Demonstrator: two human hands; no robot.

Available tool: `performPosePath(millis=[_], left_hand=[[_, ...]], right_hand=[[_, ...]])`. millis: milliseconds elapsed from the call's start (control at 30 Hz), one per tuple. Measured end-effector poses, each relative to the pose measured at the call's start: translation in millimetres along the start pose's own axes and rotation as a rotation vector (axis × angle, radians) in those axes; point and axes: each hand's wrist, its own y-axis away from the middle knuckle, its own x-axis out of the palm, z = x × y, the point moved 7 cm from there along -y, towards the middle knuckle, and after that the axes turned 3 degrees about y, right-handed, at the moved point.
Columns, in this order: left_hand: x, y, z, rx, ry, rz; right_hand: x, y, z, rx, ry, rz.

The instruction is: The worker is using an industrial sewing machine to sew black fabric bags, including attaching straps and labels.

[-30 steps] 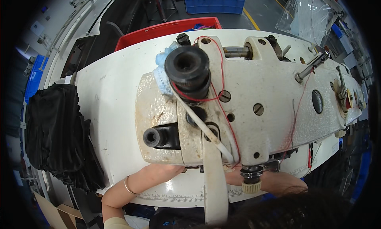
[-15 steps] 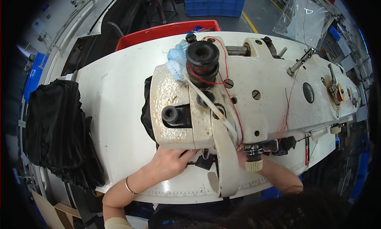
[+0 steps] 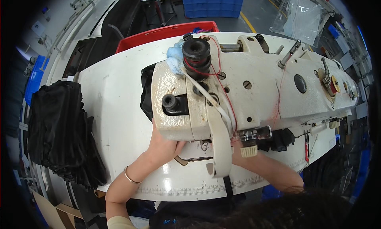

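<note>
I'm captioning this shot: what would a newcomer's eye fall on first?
Probably the big off-white sewing machine head, filling the middle and right, with red thread looped around its upright black knob. Next, the thick pile of black cloth at the far left. Then the bangle on the left forearm, lower left of centre.
</note>
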Motion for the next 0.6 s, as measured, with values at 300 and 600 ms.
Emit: performPosePath(millis=[300, 600], left_hand=[[-30.9, 29.0, -61.9, 0.107, 0.087, 0.536], [-69.0, 42.9, -41.2, 0.32, -0.392, -0.006]], right_hand=[[-38.7, 29.2, 100.8, -0.124, -1.0, 0.372], [-17.0, 7.8, 74.7, 0.552, -1.211, 0.259]])
